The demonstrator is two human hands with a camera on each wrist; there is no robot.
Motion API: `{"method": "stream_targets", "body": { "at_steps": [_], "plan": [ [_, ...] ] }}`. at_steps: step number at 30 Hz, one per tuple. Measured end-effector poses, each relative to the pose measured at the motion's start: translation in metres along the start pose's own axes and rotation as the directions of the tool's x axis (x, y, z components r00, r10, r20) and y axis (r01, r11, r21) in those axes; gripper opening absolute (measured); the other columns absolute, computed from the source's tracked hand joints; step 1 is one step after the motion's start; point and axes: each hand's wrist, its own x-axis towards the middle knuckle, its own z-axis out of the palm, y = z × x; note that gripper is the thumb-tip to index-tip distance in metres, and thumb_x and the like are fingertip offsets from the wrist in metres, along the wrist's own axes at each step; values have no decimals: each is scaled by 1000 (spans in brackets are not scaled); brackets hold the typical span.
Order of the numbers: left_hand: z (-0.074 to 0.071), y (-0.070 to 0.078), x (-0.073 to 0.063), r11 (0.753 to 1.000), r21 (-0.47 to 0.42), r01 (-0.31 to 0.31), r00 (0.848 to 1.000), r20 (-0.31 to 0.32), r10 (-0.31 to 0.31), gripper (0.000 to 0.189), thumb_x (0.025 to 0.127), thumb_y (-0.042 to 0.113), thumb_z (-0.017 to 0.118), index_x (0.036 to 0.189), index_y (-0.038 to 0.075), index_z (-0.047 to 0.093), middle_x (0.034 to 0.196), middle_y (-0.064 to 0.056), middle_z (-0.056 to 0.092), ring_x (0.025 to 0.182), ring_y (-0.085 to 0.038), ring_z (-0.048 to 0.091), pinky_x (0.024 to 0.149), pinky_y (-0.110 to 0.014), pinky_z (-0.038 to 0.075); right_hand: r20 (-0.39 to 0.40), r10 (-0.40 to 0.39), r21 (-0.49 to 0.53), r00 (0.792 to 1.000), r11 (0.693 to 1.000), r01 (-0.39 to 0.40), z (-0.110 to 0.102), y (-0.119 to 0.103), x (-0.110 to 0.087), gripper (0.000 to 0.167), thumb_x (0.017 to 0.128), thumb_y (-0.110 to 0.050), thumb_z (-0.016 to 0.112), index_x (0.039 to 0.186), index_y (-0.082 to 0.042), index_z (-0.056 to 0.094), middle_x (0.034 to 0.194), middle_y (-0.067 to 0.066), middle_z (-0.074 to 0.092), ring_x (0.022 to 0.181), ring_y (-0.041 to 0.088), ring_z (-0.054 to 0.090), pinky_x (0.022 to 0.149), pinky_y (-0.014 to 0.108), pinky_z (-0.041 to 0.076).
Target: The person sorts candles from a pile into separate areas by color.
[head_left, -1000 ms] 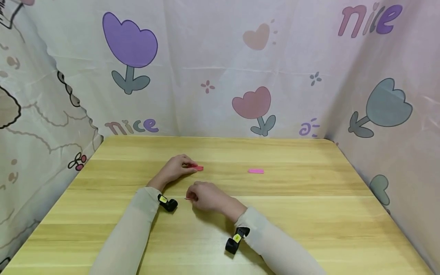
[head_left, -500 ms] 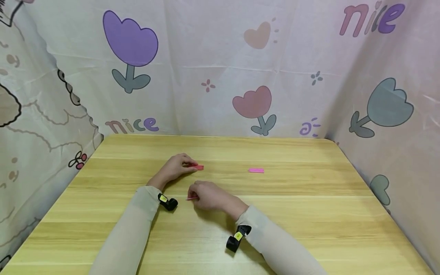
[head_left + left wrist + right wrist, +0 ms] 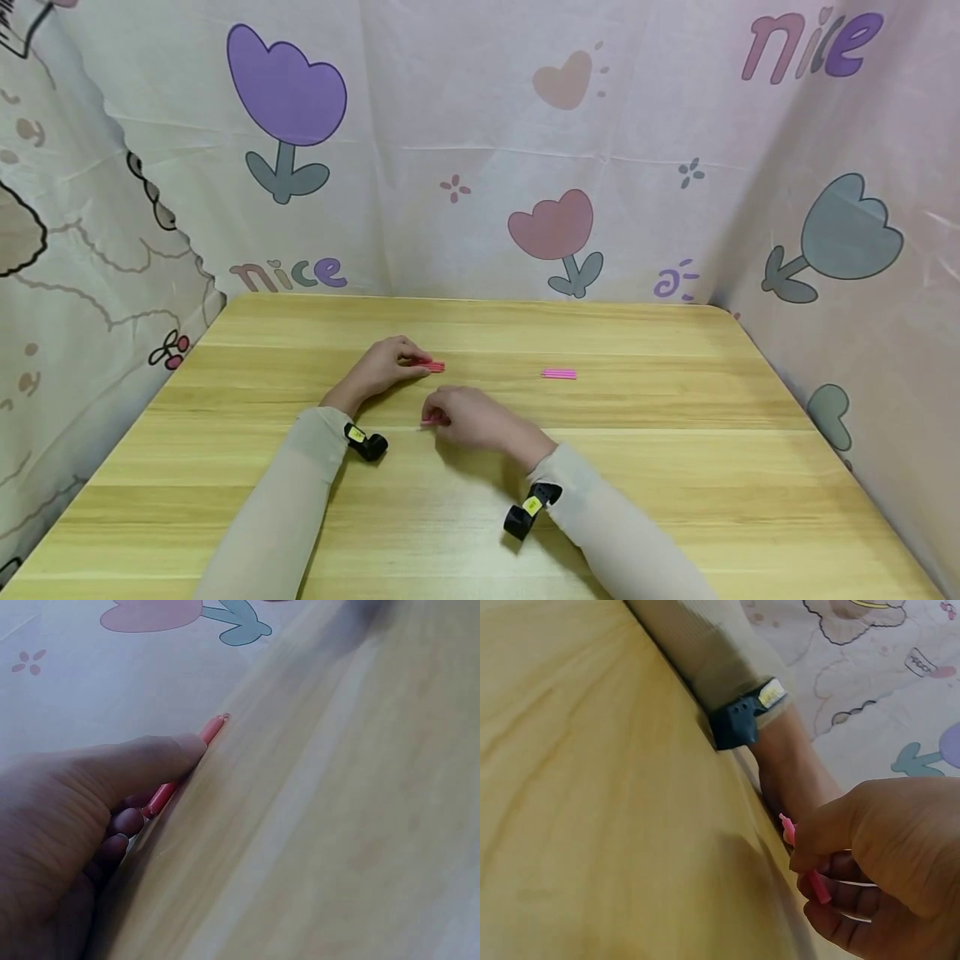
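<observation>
On the table, left of the middle, my left hand pinches a small group of red candles lying side by side. In the left wrist view one red candle pokes out beyond the thumb, its short wick at the far end. My right hand is nearer to me and holds a single pink candle between thumb and fingertips, just above the table. Fingers cover the middle of that candle. Farther right lies a row of several pink candles, which neither hand touches.
A patterned cloth hangs behind the table and along both sides. Black wrist cameras sit on both sleeves, close to the tabletop.
My right hand has moved slightly to the right and away from me with the pink candle. The left hand and the red candles stay where they were.
</observation>
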Motion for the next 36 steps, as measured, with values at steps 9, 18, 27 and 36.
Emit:
{"method": "stream_targets", "body": {
  "at_steps": [9, 18, 27, 36],
  "plan": [
    [0, -1, 0, 1000, -4, -11, 1000, -3, 11, 23, 87, 25, 76, 106, 11, 77, 101, -2, 65, 93, -21, 58, 85, -40, 45, -32, 10, 38, 999, 999, -9, -9, 13, -6, 16, 88, -5, 67, 102, -13, 70, 96, -4, 64, 85, 7, 57, 77, 22, 47],
    [0, 0, 0, 1000, 0, -1, 1000, -1, 1, 23, 87, 25, 76, 106, 11, 77, 101, -2, 64, 93, -21, 58, 86, -41, 45, -78, 56, 83, 995, 995, -49, -19, 29, -13, 12, 91, -10, 66, 102, -14, 69, 90, -6, 62, 82, 8, 56, 74, 25, 47],
    [1, 0, 2, 1000, -6, -10, 1000, 0, 10, 23, 87, 25, 77, 105, 11, 77, 100, -2, 65, 92, -21, 57, 84, -39, 45, -128, 137, 160, 982, 980, -116, -33, 44, -21, 19, 90, -3, 64, 104, -14, 69, 86, -4, 60, 80, 12, 55, 72, 29, 47],
    [1, -4, 2, 1000, -19, 9, 1000, 2, -9, 30, 85, 30, 78, 109, 12, 76, 102, -1, 64, 92, -20, 57, 83, -38, 45, -166, 175, 219, 971, 966, -137, -46, 55, -27, 18, 91, -4, 64, 104, -14, 71, 86, -5, 58, 79, 13, 54, 70, 29, 48]
  ]
}}
